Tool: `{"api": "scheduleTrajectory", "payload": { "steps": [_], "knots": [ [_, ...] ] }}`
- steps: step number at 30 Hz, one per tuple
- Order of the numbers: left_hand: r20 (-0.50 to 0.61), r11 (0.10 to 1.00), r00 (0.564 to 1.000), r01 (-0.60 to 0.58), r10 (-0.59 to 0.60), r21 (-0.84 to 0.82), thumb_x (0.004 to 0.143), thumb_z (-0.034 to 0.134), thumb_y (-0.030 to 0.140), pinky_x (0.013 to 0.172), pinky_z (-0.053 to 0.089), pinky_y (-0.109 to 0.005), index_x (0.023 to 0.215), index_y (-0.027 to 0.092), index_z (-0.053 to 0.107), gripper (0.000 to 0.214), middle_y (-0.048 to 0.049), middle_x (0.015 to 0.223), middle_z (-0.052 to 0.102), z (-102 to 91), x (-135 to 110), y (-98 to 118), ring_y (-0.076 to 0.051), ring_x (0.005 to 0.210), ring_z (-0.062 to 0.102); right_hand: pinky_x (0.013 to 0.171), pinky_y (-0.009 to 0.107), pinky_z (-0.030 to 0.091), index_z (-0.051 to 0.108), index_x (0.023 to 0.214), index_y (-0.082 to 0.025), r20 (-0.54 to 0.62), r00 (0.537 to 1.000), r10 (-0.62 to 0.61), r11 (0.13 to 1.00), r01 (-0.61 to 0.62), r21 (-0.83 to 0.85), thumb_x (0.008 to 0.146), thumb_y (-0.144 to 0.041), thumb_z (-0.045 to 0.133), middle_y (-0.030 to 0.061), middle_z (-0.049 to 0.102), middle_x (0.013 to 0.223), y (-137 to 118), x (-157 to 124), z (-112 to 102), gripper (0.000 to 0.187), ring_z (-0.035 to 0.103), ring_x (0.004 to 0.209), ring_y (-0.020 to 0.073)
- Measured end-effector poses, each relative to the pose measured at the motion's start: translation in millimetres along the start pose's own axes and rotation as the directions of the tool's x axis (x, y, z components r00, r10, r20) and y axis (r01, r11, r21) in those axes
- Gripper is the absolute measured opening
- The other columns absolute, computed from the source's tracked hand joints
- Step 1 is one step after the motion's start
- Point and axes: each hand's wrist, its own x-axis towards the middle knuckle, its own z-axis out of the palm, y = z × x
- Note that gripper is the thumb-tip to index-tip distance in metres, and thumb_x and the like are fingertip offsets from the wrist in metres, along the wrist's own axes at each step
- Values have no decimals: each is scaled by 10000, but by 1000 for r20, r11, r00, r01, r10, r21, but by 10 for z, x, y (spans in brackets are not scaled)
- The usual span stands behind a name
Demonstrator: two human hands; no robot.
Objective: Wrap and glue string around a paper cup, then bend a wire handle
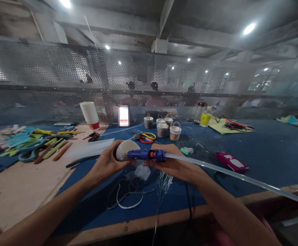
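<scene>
My left hand (109,159) is wrapped round a white paper cup (129,147), whose open top faces me. In my right hand (171,160) is a blue hot glue gun (146,154), held level with its nozzle at the cup's rim. Whether the nozzle touches the cup I cannot tell. From the back of the gun a long clear glue stick (228,173) runs off to the right. The gun's handle is hidden by my fingers. Below my hands lie thin wires (165,182) and a white strip (130,206) on the blue table.
Several small handled baskets (162,130) stand behind my hands, near scissors (147,137) with red and yellow handles. A stack of paper cups (89,114) stands back left, above tools and scraps. A magenta device (231,161) lies right; a yellow-labelled bottle (206,118) stands behind.
</scene>
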Motion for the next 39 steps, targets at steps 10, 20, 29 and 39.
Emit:
{"api": "scheduleTrajectory", "payload": {
  "steps": [10,20,29,39],
  "knots": [
    [4,1000,1000,-5,5,4,669,827,428,787,541,-332,1074,188,579,533,-4,933,645,0,-4,13,-211,859,636,613,270,364,587,855,-204,23,999,41,999,-41,-7,939,-491,623,-39,574,762,-16,-9,-13,302,506,681,114],
    [6,1000,1000,-13,13,19,669,813,455,781,567,-356,1047,191,590,513,-15,924,665,-7,-1,47,-228,852,656,603,277,376,567,812,-201,10,999,41,999,-40,-28,931,-513,621,-30,569,736,-11,-2,-3,338,495,656,124],
    [13,1000,1000,-4,3,26,684,817,433,794,551,-334,1095,186,588,531,-20,963,665,-6,-13,1,-217,866,649,604,263,370,564,821,-199,15,999,35,999,-34,-28,924,-528,626,-40,557,731,3,-3,5,350,502,661,118],
    [20,1000,1000,-10,10,12,681,794,363,773,544,-332,1060,184,584,469,-11,925,655,1,-6,45,-208,839,636,614,278,386,577,841,-204,31,998,45,999,-44,-23,928,-538,613,-32,568,739,25,-11,2,347,502,663,128]
  ]
}}
